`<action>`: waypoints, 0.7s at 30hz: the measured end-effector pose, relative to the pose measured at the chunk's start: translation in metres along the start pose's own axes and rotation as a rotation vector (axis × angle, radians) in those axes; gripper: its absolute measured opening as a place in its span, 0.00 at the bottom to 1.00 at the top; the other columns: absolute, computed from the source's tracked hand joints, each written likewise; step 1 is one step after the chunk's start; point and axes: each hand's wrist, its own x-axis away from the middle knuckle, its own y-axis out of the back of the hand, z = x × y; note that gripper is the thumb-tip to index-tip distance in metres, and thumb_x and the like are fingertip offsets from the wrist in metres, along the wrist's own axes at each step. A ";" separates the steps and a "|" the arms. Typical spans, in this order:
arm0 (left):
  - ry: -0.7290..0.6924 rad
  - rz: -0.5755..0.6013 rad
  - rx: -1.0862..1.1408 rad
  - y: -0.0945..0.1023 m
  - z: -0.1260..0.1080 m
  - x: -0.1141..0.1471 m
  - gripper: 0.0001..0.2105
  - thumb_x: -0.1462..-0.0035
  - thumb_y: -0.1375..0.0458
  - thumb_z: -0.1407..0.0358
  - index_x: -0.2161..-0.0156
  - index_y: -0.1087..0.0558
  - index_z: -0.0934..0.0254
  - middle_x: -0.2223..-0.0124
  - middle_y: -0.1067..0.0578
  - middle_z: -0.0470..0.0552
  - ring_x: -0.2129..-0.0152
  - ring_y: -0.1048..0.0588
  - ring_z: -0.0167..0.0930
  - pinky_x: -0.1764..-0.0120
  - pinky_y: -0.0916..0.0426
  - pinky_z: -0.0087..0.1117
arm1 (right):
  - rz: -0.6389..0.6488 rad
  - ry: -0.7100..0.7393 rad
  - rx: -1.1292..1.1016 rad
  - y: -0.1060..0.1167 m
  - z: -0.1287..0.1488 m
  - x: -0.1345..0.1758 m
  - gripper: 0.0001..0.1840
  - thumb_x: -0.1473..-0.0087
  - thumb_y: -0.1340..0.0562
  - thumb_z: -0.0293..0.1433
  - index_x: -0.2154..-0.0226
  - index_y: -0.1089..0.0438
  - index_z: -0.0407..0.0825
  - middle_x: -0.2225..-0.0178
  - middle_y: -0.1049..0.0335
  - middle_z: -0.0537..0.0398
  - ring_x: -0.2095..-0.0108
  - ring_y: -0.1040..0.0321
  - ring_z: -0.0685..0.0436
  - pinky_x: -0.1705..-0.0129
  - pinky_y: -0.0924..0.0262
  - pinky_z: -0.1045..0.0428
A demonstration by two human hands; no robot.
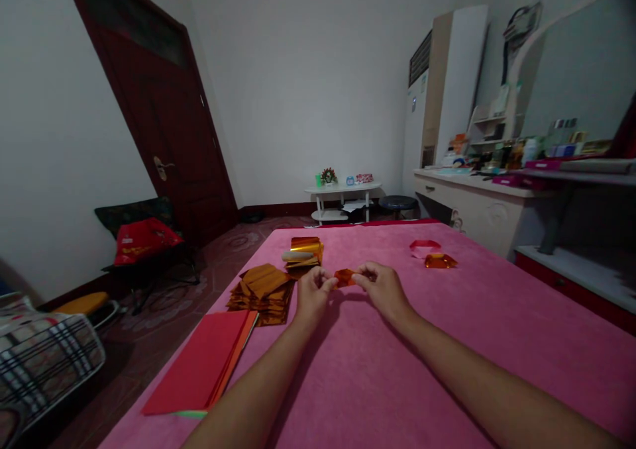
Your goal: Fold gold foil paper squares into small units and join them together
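Between my two hands is a small folded piece of shiny orange foil paper (344, 277), held just above the pink cloth. My left hand (314, 291) pinches its left end, and my right hand (381, 289) pinches its right end. Left of my left hand lies a thick stack of brown-gold paper (263, 290). Behind that stack sits a pile of shiny gold foil sheets (305, 247). To the right, a folded orange foil piece (440, 261) rests beside a red-pink folded foil piece (424, 246).
Red and coloured paper sheets (201, 356) lie at the left edge of the pink-covered table (387, 383). A chair holds a red bag (146, 239) on the left. Beyond stand a white side table (342, 189), a round stool (398, 203) and a dressing table (477, 204).
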 end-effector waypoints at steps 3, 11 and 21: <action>0.003 -0.005 -0.024 0.002 0.011 0.000 0.04 0.53 0.41 0.68 0.74 0.31 0.67 0.79 0.33 0.43 0.83 0.36 0.22 0.77 0.42 0.23 | -0.056 -0.016 -0.012 -0.009 -0.015 0.003 0.07 0.55 0.41 0.32 0.77 0.30 0.46 0.79 0.33 0.56 0.77 0.39 0.49 0.73 0.46 0.54; -0.057 0.232 -0.023 0.003 0.003 0.010 0.08 0.52 0.40 0.67 0.65 0.22 0.67 0.65 0.22 0.53 0.69 0.26 0.31 0.65 0.34 0.28 | 0.061 -0.040 -0.102 -0.003 -0.031 0.012 0.06 0.56 0.40 0.31 0.77 0.30 0.46 0.83 0.37 0.60 0.81 0.43 0.51 0.78 0.48 0.55; -0.039 0.129 -0.044 0.001 -0.007 0.017 0.06 0.52 0.41 0.67 0.74 0.24 0.69 0.75 0.24 0.51 0.77 0.28 0.28 0.71 0.35 0.27 | 0.120 -0.054 -0.136 -0.018 -0.023 0.021 0.06 0.55 0.39 0.31 0.77 0.30 0.45 0.81 0.35 0.59 0.80 0.40 0.51 0.77 0.46 0.56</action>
